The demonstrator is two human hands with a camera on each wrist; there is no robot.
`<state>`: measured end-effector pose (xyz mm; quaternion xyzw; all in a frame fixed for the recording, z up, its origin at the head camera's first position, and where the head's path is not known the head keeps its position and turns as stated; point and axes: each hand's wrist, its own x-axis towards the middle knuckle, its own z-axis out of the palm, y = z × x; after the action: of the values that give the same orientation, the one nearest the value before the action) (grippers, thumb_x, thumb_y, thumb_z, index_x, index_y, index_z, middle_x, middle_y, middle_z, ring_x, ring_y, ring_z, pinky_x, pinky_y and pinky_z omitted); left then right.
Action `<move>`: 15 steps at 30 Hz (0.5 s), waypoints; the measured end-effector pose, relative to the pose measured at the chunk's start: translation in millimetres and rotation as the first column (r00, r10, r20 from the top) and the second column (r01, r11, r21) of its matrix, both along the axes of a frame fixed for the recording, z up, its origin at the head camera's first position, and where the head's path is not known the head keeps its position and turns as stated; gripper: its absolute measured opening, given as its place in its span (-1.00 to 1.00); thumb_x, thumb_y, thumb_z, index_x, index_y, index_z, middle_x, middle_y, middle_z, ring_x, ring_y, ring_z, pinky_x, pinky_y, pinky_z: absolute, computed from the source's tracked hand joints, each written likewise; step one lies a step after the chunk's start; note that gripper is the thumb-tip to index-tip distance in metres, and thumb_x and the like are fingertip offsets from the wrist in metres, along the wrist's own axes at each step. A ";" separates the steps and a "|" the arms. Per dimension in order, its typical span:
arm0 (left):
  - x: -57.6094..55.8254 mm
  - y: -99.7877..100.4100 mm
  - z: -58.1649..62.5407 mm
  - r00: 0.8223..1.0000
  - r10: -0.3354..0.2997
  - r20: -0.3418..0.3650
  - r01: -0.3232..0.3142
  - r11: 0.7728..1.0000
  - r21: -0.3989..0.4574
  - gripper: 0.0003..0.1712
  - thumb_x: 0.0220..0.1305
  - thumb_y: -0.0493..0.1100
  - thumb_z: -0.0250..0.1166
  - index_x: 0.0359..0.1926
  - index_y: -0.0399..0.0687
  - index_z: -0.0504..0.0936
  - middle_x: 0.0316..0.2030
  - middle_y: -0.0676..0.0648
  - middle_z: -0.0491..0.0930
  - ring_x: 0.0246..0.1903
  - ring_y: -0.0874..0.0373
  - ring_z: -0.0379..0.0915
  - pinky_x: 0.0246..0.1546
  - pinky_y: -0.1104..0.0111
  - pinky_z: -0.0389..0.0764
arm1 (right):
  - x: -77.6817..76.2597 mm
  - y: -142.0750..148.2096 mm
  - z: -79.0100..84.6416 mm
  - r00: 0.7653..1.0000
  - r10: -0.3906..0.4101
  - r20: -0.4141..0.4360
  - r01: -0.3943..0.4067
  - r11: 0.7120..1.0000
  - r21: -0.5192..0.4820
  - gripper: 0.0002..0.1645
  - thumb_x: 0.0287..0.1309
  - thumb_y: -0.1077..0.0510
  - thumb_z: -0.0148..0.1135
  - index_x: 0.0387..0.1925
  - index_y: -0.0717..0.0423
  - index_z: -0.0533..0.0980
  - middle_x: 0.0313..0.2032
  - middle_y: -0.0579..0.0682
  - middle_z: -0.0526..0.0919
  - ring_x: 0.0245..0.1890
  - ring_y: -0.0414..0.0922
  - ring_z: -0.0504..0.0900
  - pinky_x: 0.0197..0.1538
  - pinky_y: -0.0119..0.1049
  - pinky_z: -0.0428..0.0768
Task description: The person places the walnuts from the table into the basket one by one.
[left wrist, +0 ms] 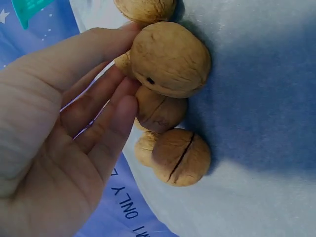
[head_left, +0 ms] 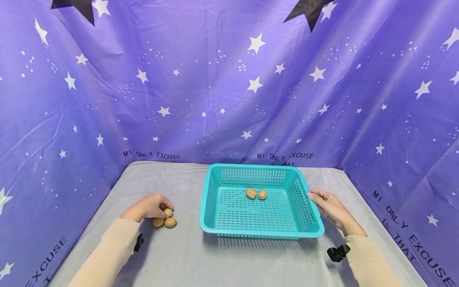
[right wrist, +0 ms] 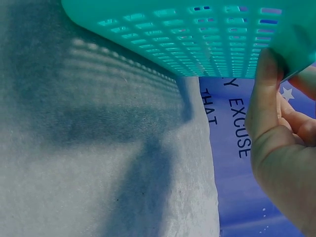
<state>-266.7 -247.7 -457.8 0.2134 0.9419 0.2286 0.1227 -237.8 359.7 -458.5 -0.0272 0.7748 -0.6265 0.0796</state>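
The head view looks forward and down from over the near side of the table [head_left: 179, 259], far enough back to take in both hands, the whole basket [head_left: 263, 233] and the starred curtain [head_left: 201, 95] behind. The left wrist view, turned sideways, looks very closely past the left hand [head_left: 148, 206] at the walnuts [head_left: 170, 222] seen smaller from the head. The right wrist view, also sideways and low, faces the outside of the basket beside the right hand [head_left: 332, 208]. All three share parts of the basket, table and curtain.
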 end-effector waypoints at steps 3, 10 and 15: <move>-1.0 -0.3 -0.2 1.000 -0.001 0.002 0.001 1.000 0.002 -0.74 0.04 -0.31 0.52 -0.18 -0.10 0.80 -0.29 0.06 0.71 -0.27 0.19 0.58 -0.16 0.23 0.63 | 0.1 0.1 0.3 1.000 -0.002 -0.001 0.002 1.000 0.001 -0.13 0.50 -0.02 0.08 0.48 0.49 0.00 0.32 0.33 0.36 -0.02 -0.39 0.61 0.07 -0.39 0.60; -2.0 -5.9 0.9 0.999 -0.046 -0.012 0.047 0.997 0.060 -0.72 0.08 -0.25 0.52 -0.13 -0.17 0.78 -0.26 0.03 0.72 -0.26 0.16 0.60 -0.17 0.21 0.64 | 0.1 1.4 -0.3 1.000 -0.003 0.005 0.003 1.000 -0.002 -0.14 0.50 -0.01 0.09 0.47 0.50 0.02 0.28 0.31 0.42 -0.04 -0.34 0.64 0.04 -0.36 0.63; -1.6 -8.0 11.2 0.999 -0.044 -0.003 0.044 0.994 0.105 -0.67 0.16 -0.22 0.48 -0.04 -0.24 0.74 -0.18 -0.03 0.71 -0.17 0.06 0.61 -0.09 0.11 0.64 | -0.4 0.9 -1.1 1.000 -0.005 0.000 0.005 1.000 -0.013 -0.15 0.50 0.00 0.09 0.46 0.51 0.02 0.23 0.24 0.48 -0.05 -0.32 0.65 0.04 -0.35 0.63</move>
<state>-268.3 -255.6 -446.6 0.2405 0.9237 0.2748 0.1160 -238.1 360.6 -459.6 -0.0258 0.7706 -0.6319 0.0781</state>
